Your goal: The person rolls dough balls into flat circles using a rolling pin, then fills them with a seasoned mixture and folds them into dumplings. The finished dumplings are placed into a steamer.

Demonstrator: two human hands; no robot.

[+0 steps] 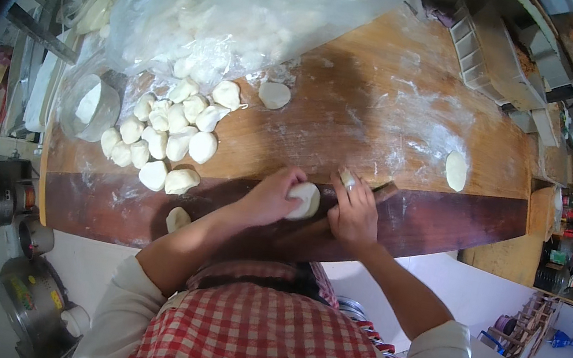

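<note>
My left hand (271,196) grips the edge of a small dough disc (306,202) with thumb and fingers, at the dark front strip of the wooden work table (327,129). Just to its right, my right hand (354,214) lies over a wooden rolling pin (387,192), whose end sticks out past the fingers. A pale wrap or covering (347,178) shows on one finger of that hand. Beside my left forearm rests a single dough piece (178,219). Several dough balls (178,118) are clustered farther left, dusted with flour.
Clear plastic sheeting (217,7) covers more pale pieces at the back. A tub of flour (90,106) stands at the left. Flattened dough rounds lie at the back middle (274,95) and right (456,171). Divided containers (474,54) line the right rear edge.
</note>
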